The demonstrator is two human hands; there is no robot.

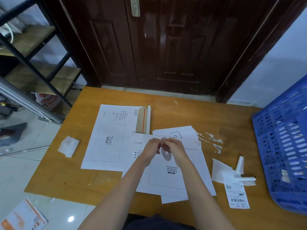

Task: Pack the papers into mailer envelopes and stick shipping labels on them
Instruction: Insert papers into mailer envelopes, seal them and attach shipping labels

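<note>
Head view: one wide-angle look down at the desk (69,171), a flat orange-brown wooden top with smears of white residue.
Left hand (152,149): fingers curled, pinching a small whitish strip (163,138) together with the other hand.
Right hand (174,149): fingers curled on the same strip, fingertips meeting the left hand's above the near mailer.
Near mailer envelope (167,178): flat white card, rectangular, lying under both hands at the desk's middle; printed "Please attach sto express waybill here" inside an outlined box.
Far mailer envelope (108,138): same white card, turned sideways at left, its brown flap (143,120) open with a red tear line; same waybill wording.
Papers (179,135): white sheets with a black pen scrawl, poking out beyond the hands.
Shipping label (236,195): narrow white slip with barcode at right, small print too fine to read.
Backing scraps (221,171): crumpled white pieces just above the label.
Folded scrap (69,146): white, at the left edge.
Crate (285,146): blue perforated plastic, right side.
Door (166,44): dark glossy wood beyond the desk.
</note>
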